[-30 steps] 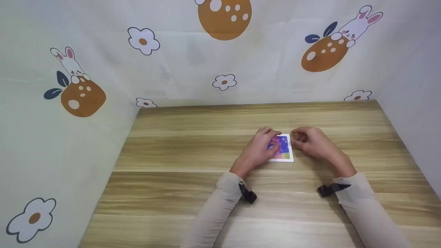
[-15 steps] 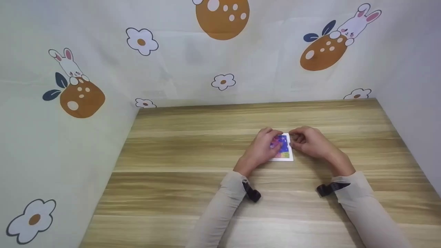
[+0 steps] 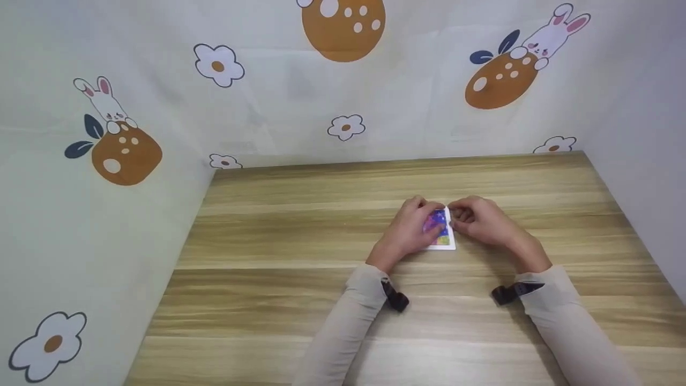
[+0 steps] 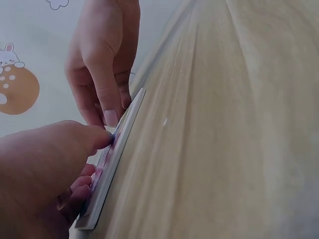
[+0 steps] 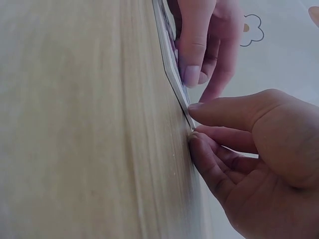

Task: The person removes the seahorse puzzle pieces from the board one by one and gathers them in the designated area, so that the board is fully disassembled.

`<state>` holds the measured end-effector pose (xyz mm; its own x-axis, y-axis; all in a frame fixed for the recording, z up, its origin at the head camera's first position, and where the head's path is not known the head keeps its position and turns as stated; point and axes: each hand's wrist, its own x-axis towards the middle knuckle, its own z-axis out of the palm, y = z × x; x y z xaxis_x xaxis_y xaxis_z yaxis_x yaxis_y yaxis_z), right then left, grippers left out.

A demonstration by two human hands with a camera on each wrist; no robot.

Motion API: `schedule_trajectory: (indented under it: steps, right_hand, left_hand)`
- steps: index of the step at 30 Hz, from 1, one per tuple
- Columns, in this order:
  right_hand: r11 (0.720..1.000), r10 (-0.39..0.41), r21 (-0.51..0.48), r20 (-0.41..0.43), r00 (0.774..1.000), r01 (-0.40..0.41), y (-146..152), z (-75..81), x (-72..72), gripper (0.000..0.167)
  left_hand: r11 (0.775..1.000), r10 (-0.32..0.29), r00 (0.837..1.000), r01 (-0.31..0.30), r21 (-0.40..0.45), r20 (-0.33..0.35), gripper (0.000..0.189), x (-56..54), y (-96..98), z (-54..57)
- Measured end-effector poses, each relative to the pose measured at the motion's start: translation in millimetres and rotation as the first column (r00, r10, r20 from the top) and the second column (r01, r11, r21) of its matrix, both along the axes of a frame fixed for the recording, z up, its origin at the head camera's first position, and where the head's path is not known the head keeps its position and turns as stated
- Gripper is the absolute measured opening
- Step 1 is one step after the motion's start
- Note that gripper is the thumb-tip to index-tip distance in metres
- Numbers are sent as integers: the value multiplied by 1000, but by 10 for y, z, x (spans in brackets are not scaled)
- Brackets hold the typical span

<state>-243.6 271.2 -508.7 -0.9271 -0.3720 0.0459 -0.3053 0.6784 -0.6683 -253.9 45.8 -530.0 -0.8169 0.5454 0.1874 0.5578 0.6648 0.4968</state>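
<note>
On the wooden table lies a small flat picture card [image 3: 441, 247], with a white border and a blue, pink and yellow print. My left hand [image 3: 410, 230] lies over its left part, covering much of the print. In the left wrist view, the left thumb [image 4: 102, 138] presses on the face, with the other fingertips bent beside it. At the card's right edge is my right hand [image 3: 485, 221], fingers curled. The right wrist view has its thumb [image 5: 219, 112] on the white border near a corner and the fingertips close against that edge, pinching it.
A wood-grain tabletop [image 3: 278, 225] spreads around the card. Pale cloth [image 3: 284, 96] printed with rabbits, orange fruit and flowers rises behind and to the left. A plain pale wall [image 3: 638, 139] stands at the right. Dark wrist cameras [image 3: 395, 296] sit at both cuffs.
My left hand has slid right over the card, covering more of the print. The right hand has moved slightly left, from beside the card onto its right edge. The card has stayed almost in place.
</note>
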Motion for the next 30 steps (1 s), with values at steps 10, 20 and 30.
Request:
schedule_trajectory:
  steps: [10, 20, 30]
  right_hand:
    - [1000, 7, -8, -5, 1000, -7, 14, -1, 0, 41]
    - [1000, -2, -19, -4, 1000, 2, 16, -9, 10, 39]
    - [1000, -3, -21, 1, 1000, 3, 2, 3, 17, 40]
  left_hand:
    - [999, -3, 999, 2, -47, -35, 37, -27, 8, 53]
    - [997, -7, 999, 4, -82, -33, 34, -72, 34, 74]
    - [987, 10, 1000, -8, -160, 13, 32, -99, 87, 180]
